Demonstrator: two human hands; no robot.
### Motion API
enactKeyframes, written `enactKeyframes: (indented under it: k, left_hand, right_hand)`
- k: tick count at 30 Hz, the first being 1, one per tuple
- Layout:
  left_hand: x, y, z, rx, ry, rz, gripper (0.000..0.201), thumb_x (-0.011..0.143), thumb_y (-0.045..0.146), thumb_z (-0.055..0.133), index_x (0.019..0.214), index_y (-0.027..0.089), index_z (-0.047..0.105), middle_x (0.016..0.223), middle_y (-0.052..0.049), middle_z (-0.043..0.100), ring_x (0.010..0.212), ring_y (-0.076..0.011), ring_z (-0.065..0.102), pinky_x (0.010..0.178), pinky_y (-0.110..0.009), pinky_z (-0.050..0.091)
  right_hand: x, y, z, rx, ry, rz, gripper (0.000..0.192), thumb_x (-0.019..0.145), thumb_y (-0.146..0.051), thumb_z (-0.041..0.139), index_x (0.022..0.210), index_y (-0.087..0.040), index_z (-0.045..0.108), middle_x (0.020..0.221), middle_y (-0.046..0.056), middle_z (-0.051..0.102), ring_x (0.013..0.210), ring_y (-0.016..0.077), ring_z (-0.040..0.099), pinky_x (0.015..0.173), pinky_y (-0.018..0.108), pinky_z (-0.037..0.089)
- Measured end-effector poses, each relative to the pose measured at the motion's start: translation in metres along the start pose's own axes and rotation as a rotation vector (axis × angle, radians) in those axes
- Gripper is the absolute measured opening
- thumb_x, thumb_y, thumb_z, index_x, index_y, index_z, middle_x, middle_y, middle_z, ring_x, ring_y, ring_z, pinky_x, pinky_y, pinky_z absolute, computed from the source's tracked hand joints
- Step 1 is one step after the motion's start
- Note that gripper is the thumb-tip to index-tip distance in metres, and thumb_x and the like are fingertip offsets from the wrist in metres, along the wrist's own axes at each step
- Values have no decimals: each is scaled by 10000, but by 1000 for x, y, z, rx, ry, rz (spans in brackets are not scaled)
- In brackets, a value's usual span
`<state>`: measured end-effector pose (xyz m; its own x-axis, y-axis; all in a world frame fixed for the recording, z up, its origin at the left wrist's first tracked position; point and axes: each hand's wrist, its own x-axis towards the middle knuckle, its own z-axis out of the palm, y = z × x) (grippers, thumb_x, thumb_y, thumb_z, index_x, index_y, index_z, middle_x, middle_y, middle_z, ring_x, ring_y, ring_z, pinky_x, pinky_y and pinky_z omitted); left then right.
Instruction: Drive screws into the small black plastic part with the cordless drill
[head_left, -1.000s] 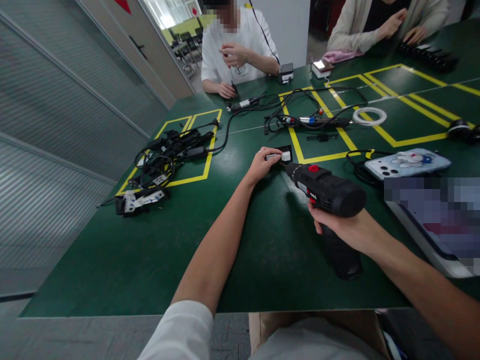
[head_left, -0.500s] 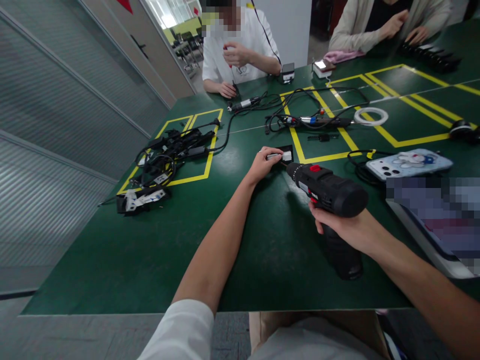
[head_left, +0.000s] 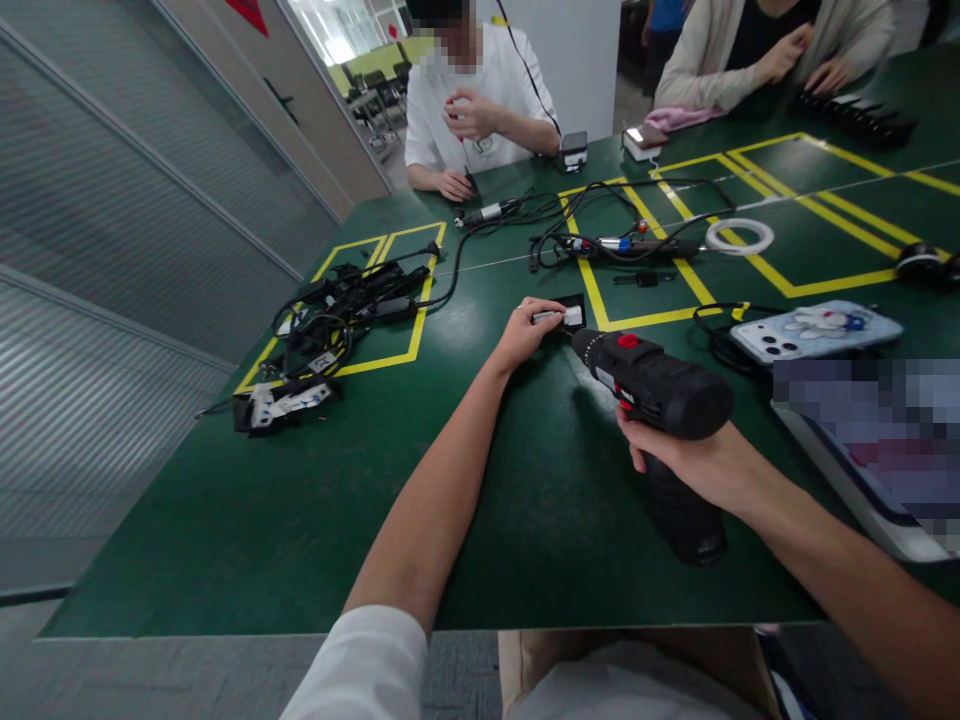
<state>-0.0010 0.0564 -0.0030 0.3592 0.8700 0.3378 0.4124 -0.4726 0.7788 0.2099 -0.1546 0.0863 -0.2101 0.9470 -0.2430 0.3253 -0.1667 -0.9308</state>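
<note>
In the head view my right hand (head_left: 679, 455) grips a black cordless drill (head_left: 652, 385) with red accents, its index finger at the trigger. The drill's chuck points left and away, towards my left hand (head_left: 527, 332). With its fingers closed, my left hand holds a small flat black part (head_left: 576, 302) bearing a white patch down on the green table (head_left: 525, 540). The drill's tip reaches close to this part beside my fingertips; whether they touch is too small to tell.
Black cables (head_left: 352, 300) are heaped at left near a black-and-white piece (head_left: 285, 405). Beyond my hands lie a corded pen-like tool (head_left: 630, 245) and a white ring (head_left: 739, 236). A phone (head_left: 817, 330) and tablet (head_left: 832, 470) lie right. Two co-workers (head_left: 517, 80) sit opposite.
Both hands, the drill and the black part hold nearly the same position. The view has shifted very slightly, and part of a person in blue now shows in the background.
</note>
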Motion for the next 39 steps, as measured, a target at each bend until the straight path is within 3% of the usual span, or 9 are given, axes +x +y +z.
enactKeyframes:
  k: [16, 39]
  left_hand:
    - [-1, 3, -2, -23, -4, -27, 221, 852, 322, 610, 1008, 211, 720, 1057, -58, 645, 1047, -191, 583, 998, -356, 427]
    - [1, 2, -1, -34, 16, -15, 223, 843, 315, 631, 999, 193, 733, 1042, -60, 672, 1034, -181, 599, 971, -323, 437]
  right_hand:
    - [2, 3, -1, -67, -10, 31, 143, 816, -288, 583, 714, -198, 627, 617, 19, 654, 606, 178, 622, 621, 322, 469]
    - [5, 8, -1, 19, -12, 17, 83, 807, -278, 605, 818, -203, 640, 597, 3, 643, 588, 180, 621, 624, 325, 469]
